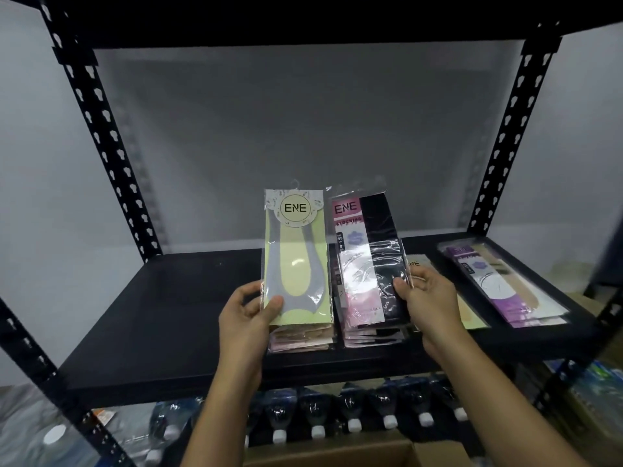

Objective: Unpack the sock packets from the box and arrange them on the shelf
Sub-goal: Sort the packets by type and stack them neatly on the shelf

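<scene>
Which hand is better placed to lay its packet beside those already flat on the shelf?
Right, probably: the right hand grips the pink-black packet just beside the yellow packet lying flat; the left hand with the green packet is farther away.

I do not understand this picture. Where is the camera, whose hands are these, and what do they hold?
There is no machine here: a person works with bare hands. The single picture comes from a camera on the person's head, looking forward and down. The left hand holds a green packet upright. The right hand holds a pink and black packet upright beside it. Below them, piles of packets lie on the black shelf. Further right lie a yellow packet and purple packets. Bottles are under the shelf, and a box shows at the bottom edge.
</scene>
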Demonstrator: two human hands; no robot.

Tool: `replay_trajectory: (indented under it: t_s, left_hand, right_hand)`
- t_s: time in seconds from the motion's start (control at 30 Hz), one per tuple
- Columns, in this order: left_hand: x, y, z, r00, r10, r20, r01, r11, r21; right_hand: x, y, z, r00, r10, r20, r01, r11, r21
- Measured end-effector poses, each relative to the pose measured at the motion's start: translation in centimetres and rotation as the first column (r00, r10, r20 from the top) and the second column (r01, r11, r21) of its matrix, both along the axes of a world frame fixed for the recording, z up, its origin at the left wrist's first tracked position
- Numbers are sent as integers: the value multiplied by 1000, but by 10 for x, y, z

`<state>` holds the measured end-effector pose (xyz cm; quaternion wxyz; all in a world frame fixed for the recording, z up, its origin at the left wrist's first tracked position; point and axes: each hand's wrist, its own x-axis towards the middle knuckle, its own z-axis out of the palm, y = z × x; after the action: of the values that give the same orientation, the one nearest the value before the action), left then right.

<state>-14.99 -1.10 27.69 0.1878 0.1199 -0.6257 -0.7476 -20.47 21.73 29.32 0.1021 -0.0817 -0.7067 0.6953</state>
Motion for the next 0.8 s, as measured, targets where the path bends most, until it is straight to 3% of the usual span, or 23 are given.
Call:
replay_trajectory:
  t_s: [0.27, 0.53, 0.7, 0.8]
  left_hand:
    - [-4, -6, -5, 1000, 15, 13, -15, 1000, 4]
    - [-4, -8, -9, 999, 11, 33, -11, 1000, -21]
    - [-3, -6, -8, 999, -9, 35, 9, 1000, -3]
    - [-3, -4, -7, 999, -27, 30, 26, 999, 24]
  right_hand:
    - [-34, 0, -16, 994, -41, 104, 24, 988, 152]
    - [-35, -6, -23, 984, -69, 161, -22, 861, 507]
    - [-37, -5, -24, 990, -99, 101, 17, 792, 610]
    - [-34, -2, -21, 992, -112, -52, 120, 769, 627]
